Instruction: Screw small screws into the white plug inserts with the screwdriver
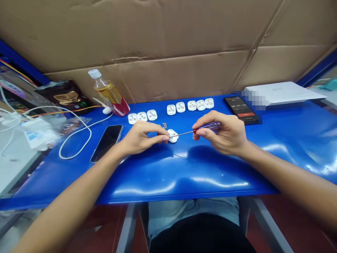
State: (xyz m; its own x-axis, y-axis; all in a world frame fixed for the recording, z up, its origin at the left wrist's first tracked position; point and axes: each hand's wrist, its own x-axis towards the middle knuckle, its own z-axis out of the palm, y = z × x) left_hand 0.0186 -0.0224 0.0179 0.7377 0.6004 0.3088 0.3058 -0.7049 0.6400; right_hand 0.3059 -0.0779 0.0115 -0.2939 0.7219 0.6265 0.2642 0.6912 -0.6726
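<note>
My right hand [219, 133] is wrapped round the handle of a screwdriver [185, 133], whose thin metal shaft points left, nearly level. At its tip, the thumb and forefinger of my left hand [146, 137] are pinched together; whatever they hold is too small to make out. Just behind the tip lies a white plastic plug part [173, 139], partly covered by the shaft and my fingertips. A small heap of brass-coloured screws [164, 125] sits right beyond my left fingers. Several similar white square parts [180, 107] with metal pieces in them stand in a row farther back.
A drink bottle [110, 93] stands at the back left, near a dark phone [107, 142] and a looped white cable [75, 156]. At the right back lie a phone showing a timer [240, 109] and a white box [284, 92]. Cardboard [168, 45] walls the blue table's [179, 175] back.
</note>
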